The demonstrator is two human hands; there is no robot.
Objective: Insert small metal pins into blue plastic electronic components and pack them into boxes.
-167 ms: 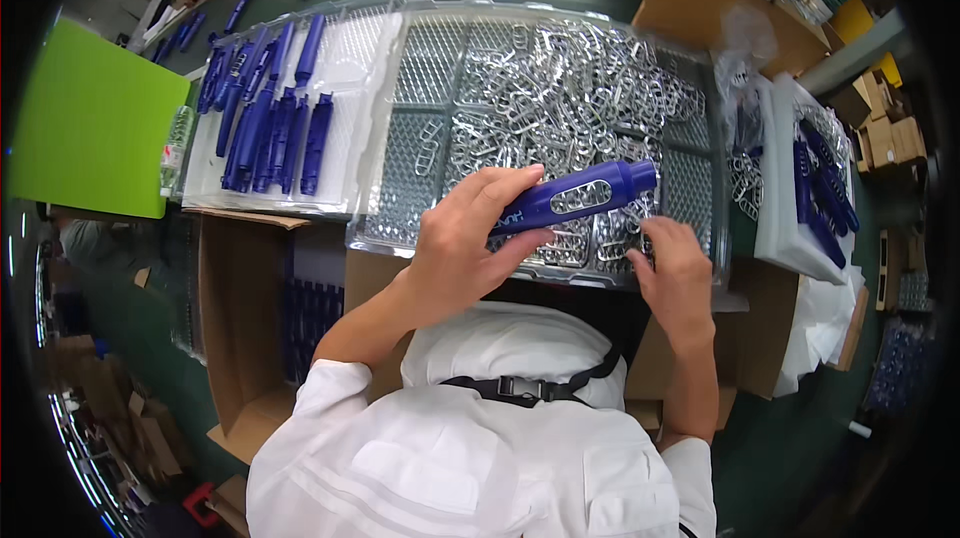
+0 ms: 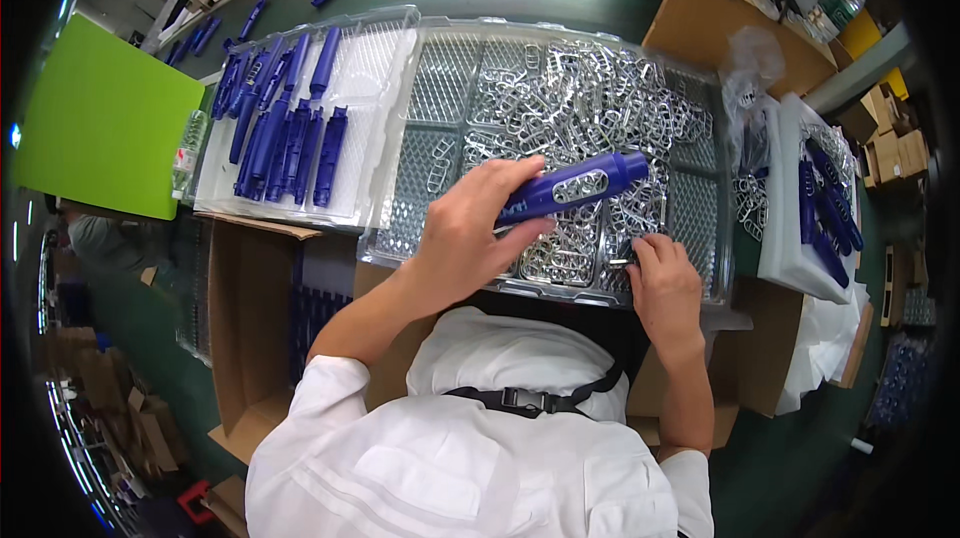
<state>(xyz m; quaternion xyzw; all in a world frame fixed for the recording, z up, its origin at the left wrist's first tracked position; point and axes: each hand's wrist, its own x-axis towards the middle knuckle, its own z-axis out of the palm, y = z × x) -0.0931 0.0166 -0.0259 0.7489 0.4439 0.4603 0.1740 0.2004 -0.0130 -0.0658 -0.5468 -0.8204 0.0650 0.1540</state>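
Observation:
My left hand (image 2: 462,230) grips a dark blue plastic tube-shaped housing (image 2: 620,174) by its left end. An oval silver frame is set in its upper side, and the narrower end points right. My right hand (image 2: 668,286) is closed in a pinch low over the clear tray (image 2: 440,73), at its near right compartments. A small pale bit shows by those fingertips; whether they hold it, I cannot tell. Loose silver oval frames (image 2: 610,88) are heaped across the tray's middle and right compartments.
To the left, a white-lined tray (image 2: 358,128) carries several blue housings (image 2: 330,153). A bottle (image 2: 188,153) stands beside a green panel (image 2: 100,123). White foam (image 2: 785,238) with more blue parts is at right. Open cardboard boxes (image 2: 240,328) sit below the table edge.
My right hand has moved down slightly, its fingers drawing together into a pinch. The blue housing stays in my left hand, nearly in place. The whole view has shifted a little.

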